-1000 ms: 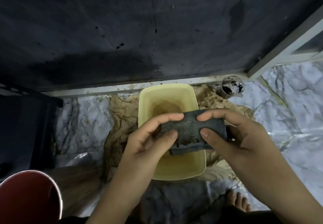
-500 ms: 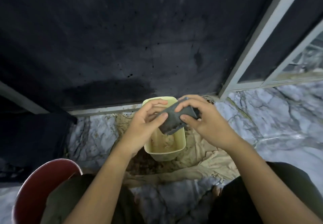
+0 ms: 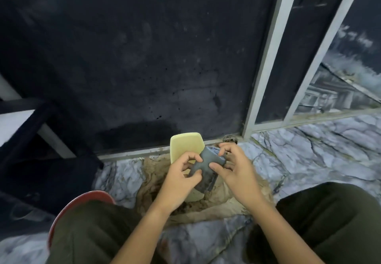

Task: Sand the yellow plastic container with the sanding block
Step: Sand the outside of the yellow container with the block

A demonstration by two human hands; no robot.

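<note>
A pale yellow plastic container (image 3: 185, 146) stands on a stained brown cloth (image 3: 233, 204) on the marble floor, close to the dark wall. Over it I hold a dark grey sanding block (image 3: 206, 169) with both hands. My left hand (image 3: 181, 179) pinches its left edge with thumb and fingers. My right hand (image 3: 233, 166) grips its right side, thumb on top. The block and my hands hide most of the container's middle and front.
A red bucket (image 3: 82, 204) stands at my left knee. A small dirty round cup (image 3: 229, 139) sits by the window frame (image 3: 266, 57) behind my right hand. My knees in dark trousers flank the cloth. Dark furniture stands at left.
The view has pulled back and up, so the container and hands look smaller. Both hands kept hold of the sanding block and turned it more upright over the container.
</note>
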